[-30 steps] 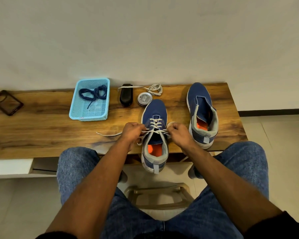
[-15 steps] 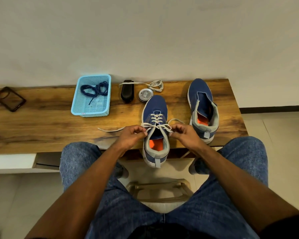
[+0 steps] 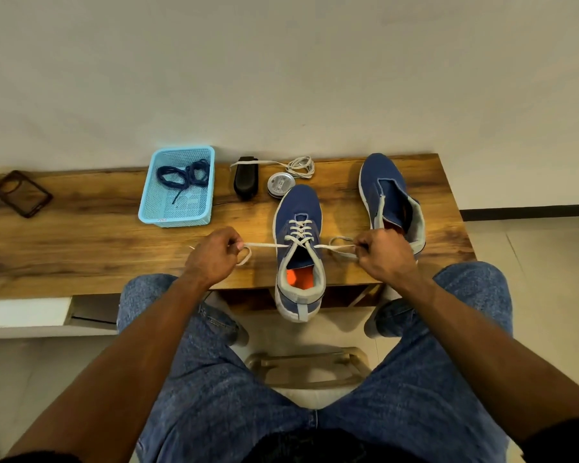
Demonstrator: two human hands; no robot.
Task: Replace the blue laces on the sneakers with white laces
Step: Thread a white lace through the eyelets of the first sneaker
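Observation:
A blue sneaker (image 3: 298, 208) stands at the table's front edge with its heel overhanging, threaded with a white lace (image 3: 300, 230). My left hand (image 3: 214, 253) grips the lace's left end, stretched out to the left of the shoe. My right hand (image 3: 383, 253) grips the right end, pulled out to the right. A second blue sneaker (image 3: 386, 195) without a lace lies to the right. The blue laces (image 3: 184, 175) sit in a light blue basket (image 3: 154, 208). A spare white lace (image 3: 298, 167) is coiled at the table's back edge.
A black brush (image 3: 246, 180) and a round tin (image 3: 280, 184) sit behind the laced sneaker. A dark phone case (image 3: 20, 193) lies at far left. The wooden table (image 3: 81, 248) stands against a wall. A stool (image 3: 310, 369) shows between my knees.
Both hands have moved apart from the shoe's collar, drawing the white lace ends out taut to each side. The camera has tilted slightly.

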